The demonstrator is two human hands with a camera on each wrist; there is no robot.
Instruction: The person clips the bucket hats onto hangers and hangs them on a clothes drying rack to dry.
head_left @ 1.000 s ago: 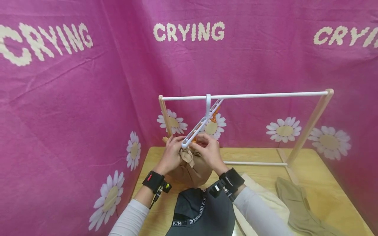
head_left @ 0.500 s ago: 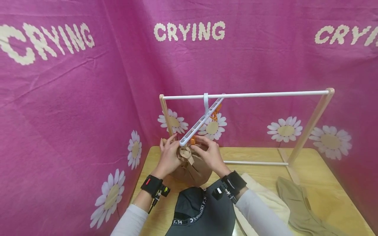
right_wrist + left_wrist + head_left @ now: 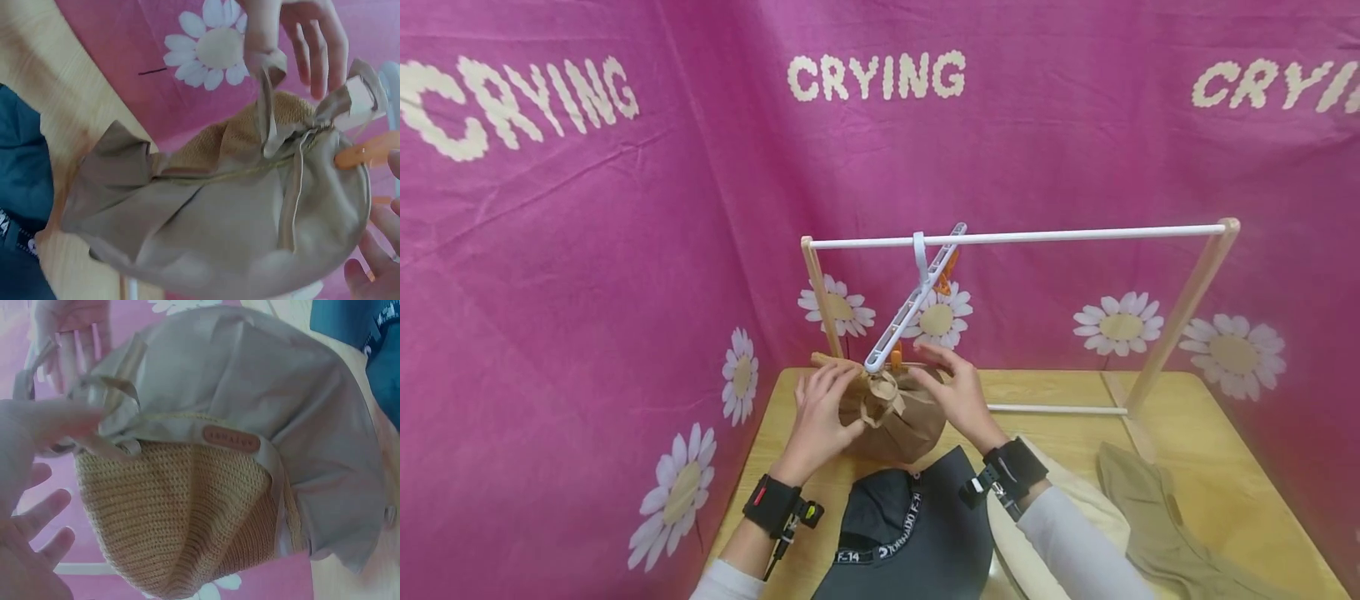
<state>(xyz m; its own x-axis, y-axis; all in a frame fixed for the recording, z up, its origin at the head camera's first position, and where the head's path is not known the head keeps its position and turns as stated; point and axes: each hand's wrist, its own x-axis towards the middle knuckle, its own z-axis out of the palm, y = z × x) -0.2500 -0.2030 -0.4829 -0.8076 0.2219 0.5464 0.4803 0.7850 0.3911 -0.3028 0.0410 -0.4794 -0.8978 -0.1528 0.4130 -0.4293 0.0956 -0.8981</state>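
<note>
A tan sun hat with a knitted straw-coloured crown hangs at the near end of a white hanger. An orange clip bites the edge of its brim. My left hand is at the hat's left side, thumb and fingers spread apart; in the left wrist view its thumb overlaps the ribbon bow. To the right of the bow, my right hand stands with fingers apart, holding nothing. In the right wrist view its fingertips are near the clip and brim.
The hanger hooks over the white rail of a small wooden-ended rack. A second orange clip sits on its far half. On the table lie a dark grey fabric item, a cream cloth and an olive-tan cloth.
Both hands have drawn back from the clip and bow and moved apart, the left down and left, the right to the right. The hanger has swung slightly.
</note>
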